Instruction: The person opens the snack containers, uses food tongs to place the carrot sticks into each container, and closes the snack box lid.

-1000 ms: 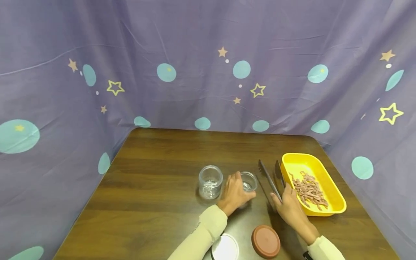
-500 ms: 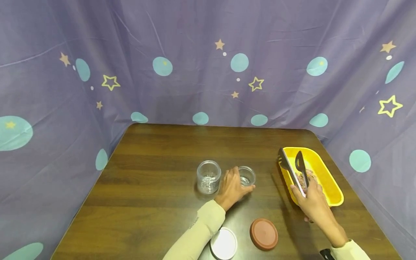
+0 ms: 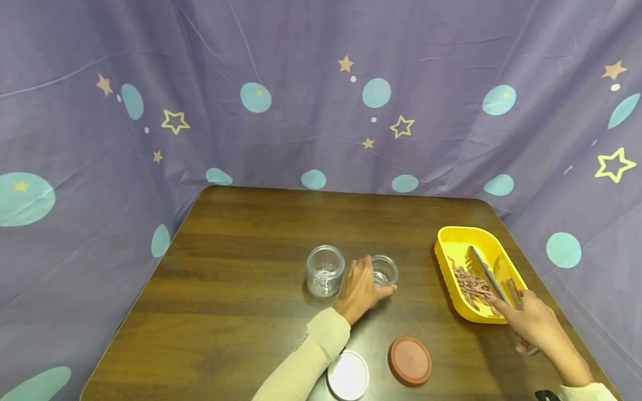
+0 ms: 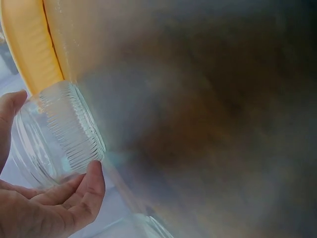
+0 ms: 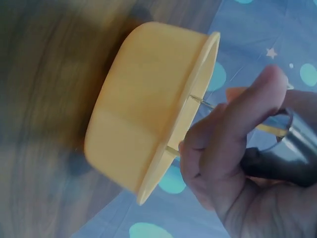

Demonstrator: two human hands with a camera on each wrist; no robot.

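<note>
clear round glass jar (image 3: 385, 273), likely slippery: my left hand (image 3: 360, 292) sensibly grips its sides; right hand (image 3: 539, 323) clasping metal tongs (image 3: 488, 273) near the wooden surface's (image 3: 236, 267) right edge.

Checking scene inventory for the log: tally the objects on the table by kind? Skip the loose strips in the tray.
Glass jars: 2
Round lids: 2
Tongs: 1
Yellow tray: 1
Total: 6
</note>
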